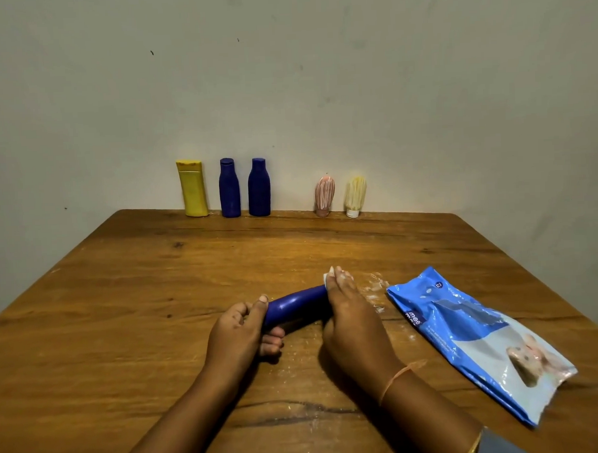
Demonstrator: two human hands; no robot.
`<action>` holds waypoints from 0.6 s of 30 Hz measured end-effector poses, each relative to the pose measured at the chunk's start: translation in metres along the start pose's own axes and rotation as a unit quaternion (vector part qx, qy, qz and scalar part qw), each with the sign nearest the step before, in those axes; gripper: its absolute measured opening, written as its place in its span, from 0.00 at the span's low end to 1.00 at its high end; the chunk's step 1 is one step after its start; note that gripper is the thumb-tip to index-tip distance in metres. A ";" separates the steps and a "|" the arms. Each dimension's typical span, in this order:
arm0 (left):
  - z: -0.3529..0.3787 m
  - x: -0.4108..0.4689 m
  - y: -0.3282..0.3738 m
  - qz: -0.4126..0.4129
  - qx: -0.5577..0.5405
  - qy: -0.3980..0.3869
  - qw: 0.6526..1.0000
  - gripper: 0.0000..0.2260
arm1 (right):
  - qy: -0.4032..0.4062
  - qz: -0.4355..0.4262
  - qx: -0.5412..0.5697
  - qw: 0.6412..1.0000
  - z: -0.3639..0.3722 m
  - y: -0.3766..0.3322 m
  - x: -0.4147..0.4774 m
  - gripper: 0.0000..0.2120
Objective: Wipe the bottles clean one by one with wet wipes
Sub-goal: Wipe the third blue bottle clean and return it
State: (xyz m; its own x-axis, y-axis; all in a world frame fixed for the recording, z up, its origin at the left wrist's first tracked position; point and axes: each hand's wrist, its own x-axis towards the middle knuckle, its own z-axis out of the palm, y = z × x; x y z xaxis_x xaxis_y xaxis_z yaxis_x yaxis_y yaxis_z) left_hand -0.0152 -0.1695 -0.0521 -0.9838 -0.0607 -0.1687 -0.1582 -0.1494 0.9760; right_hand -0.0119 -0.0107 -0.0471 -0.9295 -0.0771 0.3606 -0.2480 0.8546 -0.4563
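"What are your fingers holding?"

"My left hand point(238, 326) grips one end of the blue bottle point(296, 305), which lies sideways over the middle of the table point(122, 302). My right hand point(349, 313) curls round the other end, clasping a wet wipe point(327, 278) against it."

"And the wipes pack point(477, 335)?"

"Flat, just right of my right hand."

Both forearms are reaching forward from the lower edge of the view, angling slightly toward each other above the tabletop point(123, 319). The left grip point(238, 326) is curling round the left end of a blue bottle point(294, 305), with the thumb lying on top and the fingers tucked beneath. The right grip point(346, 313) is turning its back upward, its fingers folding over the bottle's right end and pressing a white wipe point(326, 277) against it. Its fingertips are showing a pale dusting.
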 end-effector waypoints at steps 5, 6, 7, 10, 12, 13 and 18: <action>0.002 0.000 0.002 -0.021 -0.003 0.015 1.000 0.16 | -0.029 -0.111 -0.039 0.993 0.023 -0.034 -0.022 0.30; 0.001 0.000 0.002 -0.023 0.003 0.019 1.000 0.16 | -0.024 -0.133 -0.055 0.989 0.025 -0.035 -0.023 0.30; 0.001 0.000 0.002 -0.026 0.010 0.022 0.999 0.17 | -0.010 -0.146 -0.070 0.987 0.026 -0.033 -0.023 0.30; 0.001 0.002 0.001 -0.035 0.027 0.011 0.999 0.15 | -0.022 -0.125 -0.045 0.991 0.017 -0.021 -0.018 0.29; 0.002 0.002 0.000 -0.023 0.049 -0.007 0.999 0.12 | -0.031 -0.085 -0.027 0.996 0.012 -0.008 -0.013 0.32; 0.003 0.001 -0.001 -0.013 0.054 -0.021 0.998 0.10 | -0.038 -0.062 -0.019 0.997 0.010 -0.003 -0.009 0.32; 0.000 0.002 -0.007 0.011 0.076 -0.058 0.995 0.07 | -0.061 -0.059 0.021 0.996 0.009 -0.012 -0.010 0.30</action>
State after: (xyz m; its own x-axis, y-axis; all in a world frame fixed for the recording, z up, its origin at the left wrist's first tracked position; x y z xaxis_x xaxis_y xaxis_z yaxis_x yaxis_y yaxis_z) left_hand -0.0158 -0.1683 -0.0591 -0.9890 0.0532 -0.1381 -0.1381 0.0030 0.9904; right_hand -0.0021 -0.0249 -0.0530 -0.9188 -0.2397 0.3137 -0.3662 0.8142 -0.4504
